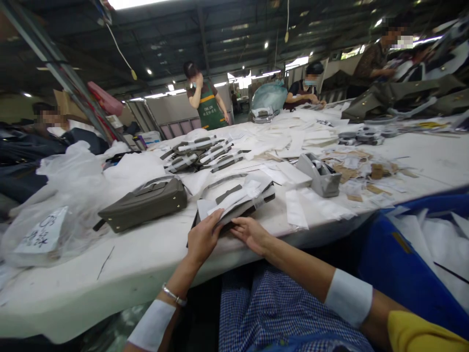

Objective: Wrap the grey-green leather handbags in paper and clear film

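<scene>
A dark grey-green handbag (pixel 249 209) lies near the table's front edge, with white wrapping sheet (pixel 234 198) and clear tape over its upper side. My left hand (pixel 205 235) grips its near left corner, thumb on top. At the near edge beside it, my right hand (pixel 251 234) holds the bag with bent fingers; its fingertips are partly hidden under the edge. The bag's handle arches up behind. To the left rests a second, unwrapped handbag (pixel 146 203) in the same colour, with small metal studs on its end.
A grey tape dispenser (pixel 319 175) stands right of the bag, beside loose tags (pixel 359 171). Behind lie stacked wrapped straps (pixel 205 152) and white sheets. A plastic bag (pixel 66 205) is on the left, a blue bin (pixel 399 264) on the right. Co-workers (pixel 210 100) are across the table.
</scene>
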Available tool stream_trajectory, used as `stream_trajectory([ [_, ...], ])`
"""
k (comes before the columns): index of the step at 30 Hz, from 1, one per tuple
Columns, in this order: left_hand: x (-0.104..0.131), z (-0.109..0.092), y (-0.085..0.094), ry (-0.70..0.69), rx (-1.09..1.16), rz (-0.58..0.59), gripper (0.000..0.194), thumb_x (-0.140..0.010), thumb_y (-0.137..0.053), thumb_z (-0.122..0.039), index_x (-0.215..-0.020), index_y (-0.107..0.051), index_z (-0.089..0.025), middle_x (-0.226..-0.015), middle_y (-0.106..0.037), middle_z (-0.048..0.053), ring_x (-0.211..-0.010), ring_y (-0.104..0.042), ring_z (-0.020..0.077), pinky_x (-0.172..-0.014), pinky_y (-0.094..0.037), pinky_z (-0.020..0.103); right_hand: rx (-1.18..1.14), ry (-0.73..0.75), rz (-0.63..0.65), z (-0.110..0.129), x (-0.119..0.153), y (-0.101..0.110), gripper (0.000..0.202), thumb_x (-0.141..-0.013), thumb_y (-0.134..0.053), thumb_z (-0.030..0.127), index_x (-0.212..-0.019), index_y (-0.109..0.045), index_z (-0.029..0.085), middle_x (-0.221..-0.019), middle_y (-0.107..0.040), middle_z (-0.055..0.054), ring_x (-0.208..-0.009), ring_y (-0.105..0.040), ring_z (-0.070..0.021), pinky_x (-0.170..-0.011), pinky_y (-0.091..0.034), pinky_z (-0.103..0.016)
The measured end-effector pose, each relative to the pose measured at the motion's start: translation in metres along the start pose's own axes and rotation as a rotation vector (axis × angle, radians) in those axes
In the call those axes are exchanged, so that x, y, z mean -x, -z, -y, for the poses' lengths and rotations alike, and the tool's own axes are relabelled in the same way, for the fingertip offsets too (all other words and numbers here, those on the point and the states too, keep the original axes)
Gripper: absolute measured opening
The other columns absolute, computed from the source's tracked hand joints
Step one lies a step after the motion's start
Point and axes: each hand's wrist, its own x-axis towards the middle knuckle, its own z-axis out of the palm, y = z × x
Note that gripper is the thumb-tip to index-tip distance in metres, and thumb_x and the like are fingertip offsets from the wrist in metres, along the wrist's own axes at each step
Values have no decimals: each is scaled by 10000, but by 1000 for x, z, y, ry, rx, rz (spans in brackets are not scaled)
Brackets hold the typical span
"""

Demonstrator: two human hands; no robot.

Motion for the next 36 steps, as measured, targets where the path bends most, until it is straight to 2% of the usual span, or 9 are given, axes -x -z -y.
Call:
stream_trajectory([
  [5,10,1,-24,-119,-137,-62,551,-964,-397,-111,-1495,-378,-258,-1484,-499,50,-1355,-483,230,-1061,-454,381,-45,-41,-20,-8,-5,1,72,-707,-630,150,-771,-633,182,-808,-700,-12,-779,-670,-116,-896,-523,-254],
  [11,14,2,-27,-173,-219,-54,692,-944,-515,-297,-1560,-214,-198,-1545,-403,115,-1393,-422,309,-1082,-413,457,-49,-38,-7,-8,-11,3,42,-728,-590,151,-743,-620,176,-791,-698,-26,-765,-674,-117,-881,-531,-247],
  [14,11,5,-28,-181,-248,-67,669,-964,-488,-283,-1564,-200,-206,-1530,-425,115,-1360,-468,298,-1057,-434,431,-13,-39,21,-2,-6,6,59,-700,-646,138,-740,-620,172,-801,-702,-29,-775,-687,-131,-873,-541,-267],
  [17,8,6,-30,-171,-250,-86,660,-977,-457,-238,-1570,-169,-227,-1513,-451,102,-1329,-506,285,-1026,-458,412,386,-3,166,21,7,28,142,-715,-734,221,-835,-677,172,-862,-728,-59,-833,-712,-210,-835,-563,-355],
  [19,7,6,-31,-161,-239,-99,667,-980,-445,-215,-1574,-144,-250,-1506,-460,90,-1321,-515,278,-1022,-461,411,911,224,221,50,18,57,206,-793,-710,339,-939,-722,195,-960,-746,-81,-926,-706,-260,-874,-546,-408],
  [22,6,5,-32,-148,-213,-112,680,-982,-445,-208,-1576,-121,-269,-1510,-455,81,-1329,-508,275,-1037,-453,416,1525,702,14,99,28,109,276,-898,-608,378,-1086,-730,217,-1170,-714,-103,-1140,-631,-297,-1046,-439,-460],
  [24,6,4,-33,-139,-192,-119,683,-981,-454,-212,-1576,-124,-270,-1513,-451,81,-1331,-505,277,-1037,-455,418,1760,790,-117,125,28,140,346,-883,-644,363,-1191,-696,215,-1290,-659,-112,-1240,-570,-300,-1100,-391,-460],
  [29,5,-1,-33,-121,-183,-121,659,-982,-454,-207,-1569,-164,-278,-1514,-452,78,-1334,-501,280,-1040,-454,425,1886,687,-249,150,14,176,244,-876,-646,306,-1067,-754,200,-1189,-715,-106,-1163,-631,-304,-1028,-457,-449],
  [36,4,-2,-32,-119,-208,-123,624,-982,-463,-226,-1557,-223,-255,-1498,-476,90,-1332,-505,275,-1043,-456,411,1807,658,-267,172,2,162,240,-928,-575,319,-962,-787,213,-1028,-766,-72,-1023,-707,-278,-900,-527,-383],
])
